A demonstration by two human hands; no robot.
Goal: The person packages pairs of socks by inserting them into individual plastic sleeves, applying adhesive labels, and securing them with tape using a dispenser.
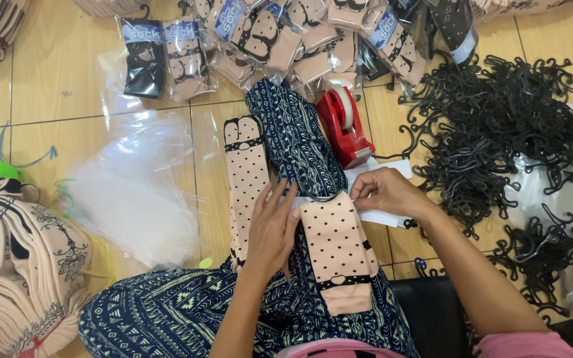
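A folded pink sock with black dots [338, 248] lies on my lap over patterned blue trousers [296, 142]. My left hand [272, 229] rests flat against its left edge, fingers together. My right hand [384, 191] pinches the sock's top right corner where a thin black hook and a white paper strip [379, 217] sit. A second dotted pink sock [247, 182] lies flat on the floor to the left of my knee.
A red tape dispenser [343, 126] stands just beyond my knee. Packed socks in clear bags [280, 36] line the top. A pile of black plastic hangers [499, 126] fills the right. Clear bags [134, 192] and a stack of pink socks [18, 265] lie left.
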